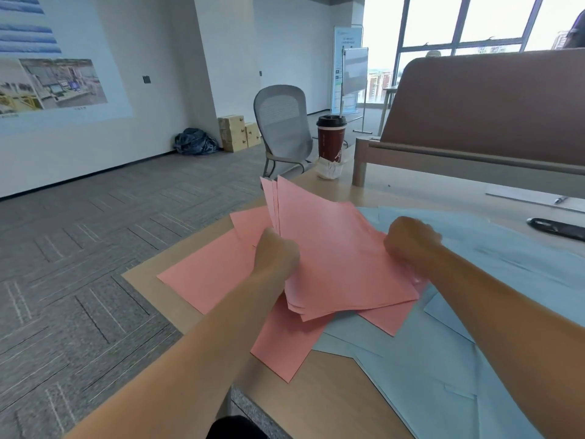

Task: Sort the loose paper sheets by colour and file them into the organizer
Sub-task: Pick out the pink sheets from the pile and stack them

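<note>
Fingers of my left hand (pixel 276 253) and right hand (pixel 411 239) are clamping opposite edges of the pink stack (pixel 342 248), tilted up between them, long axis running away from me; loose pink sheets (pixel 202 277) are lying nearest my left.

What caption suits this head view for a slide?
Left hand and right hand grip a pink paper stack beside blue sheets on a desk.

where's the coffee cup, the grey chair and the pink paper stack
coffee cup (pixel 331 144): head view, on its dark red body below the lid.
grey chair (pixel 278 114): head view, on the mesh backrest.
pink paper stack (pixel 332 248): head view, on the middle of the top sheet.
</note>
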`<state>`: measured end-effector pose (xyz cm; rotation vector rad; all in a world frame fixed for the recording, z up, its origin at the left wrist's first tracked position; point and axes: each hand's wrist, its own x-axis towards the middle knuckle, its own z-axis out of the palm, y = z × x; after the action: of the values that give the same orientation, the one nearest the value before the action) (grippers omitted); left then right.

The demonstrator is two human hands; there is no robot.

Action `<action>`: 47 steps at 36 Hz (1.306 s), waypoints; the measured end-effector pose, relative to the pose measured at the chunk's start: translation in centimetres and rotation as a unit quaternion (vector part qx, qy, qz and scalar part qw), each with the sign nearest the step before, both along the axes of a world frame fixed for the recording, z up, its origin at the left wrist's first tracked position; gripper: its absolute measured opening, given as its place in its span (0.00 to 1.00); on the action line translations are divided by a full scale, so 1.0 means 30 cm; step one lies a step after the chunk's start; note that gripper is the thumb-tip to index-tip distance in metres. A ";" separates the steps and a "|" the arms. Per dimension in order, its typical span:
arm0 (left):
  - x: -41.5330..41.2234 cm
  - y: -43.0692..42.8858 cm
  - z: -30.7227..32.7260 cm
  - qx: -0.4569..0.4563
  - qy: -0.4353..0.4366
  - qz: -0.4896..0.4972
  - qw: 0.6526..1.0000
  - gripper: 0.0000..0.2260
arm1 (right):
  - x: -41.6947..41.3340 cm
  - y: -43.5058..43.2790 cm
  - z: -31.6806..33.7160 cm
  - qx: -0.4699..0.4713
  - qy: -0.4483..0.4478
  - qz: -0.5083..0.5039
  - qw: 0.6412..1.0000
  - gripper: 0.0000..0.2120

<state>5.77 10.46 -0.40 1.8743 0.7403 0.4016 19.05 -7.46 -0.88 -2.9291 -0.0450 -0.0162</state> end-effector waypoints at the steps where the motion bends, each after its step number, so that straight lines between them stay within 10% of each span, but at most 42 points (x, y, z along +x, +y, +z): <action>1: 0.003 0.000 -0.002 -0.001 -0.001 0.000 1.000 0.17 | 0.004 -0.001 0.002 0.008 0.002 -0.001 1.000 0.07; 13: -0.030 0.039 -0.003 -0.017 0.014 0.030 0.999 0.15 | -0.015 -0.050 0.022 0.179 0.025 0.009 0.983 0.15; 20: -0.079 0.045 0.000 0.001 0.030 0.014 0.999 0.14 | -0.130 -0.066 0.047 0.415 0.141 -0.025 0.898 0.13; 47: -0.045 0.219 -0.015 -0.110 -0.021 0.094 0.989 0.13 | -0.125 0.213 -0.043 0.132 -0.042 0.146 0.979 0.09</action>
<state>4.41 17.02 -0.86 1.5907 0.8992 0.4578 15.31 -1.08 -2.18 -2.6270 -0.4503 -0.0918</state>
